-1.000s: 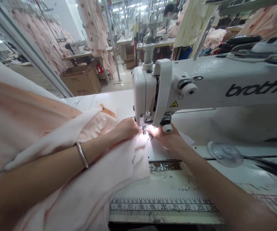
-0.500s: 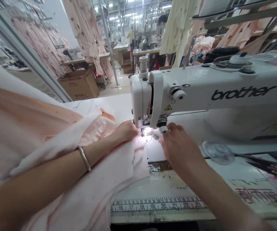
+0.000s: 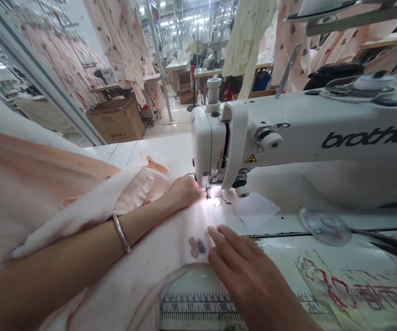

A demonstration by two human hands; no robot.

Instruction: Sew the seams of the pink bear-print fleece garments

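Pale pink cloth on the white table, bunched thickly at the left, flatter toward the right and running up to the presser foot in bright light. On it, near the lower right edge, a small printed figure.

Left hand over the cloth, fingers curled in just beside the presser foot; fingertips hidden, so cannot tell whether pinching the cloth. Silver bracelet around the wrist. Right hand palm down, fingers stretched out and loose, fingertips at the right edge of the cloth.

Above, a white sewing machine with "brother" in black, last letter cut by the edge of view, plus a yellow triangular warning label. Under its arm, a white paper scrap; farther right, a clear plastic disc.

Along the near edge, a ruler strip with 16, 17, 18, 19 and 24 readable. At right, red characters, not clearly legible. Beyond the table, a brown carton with print too small to read.
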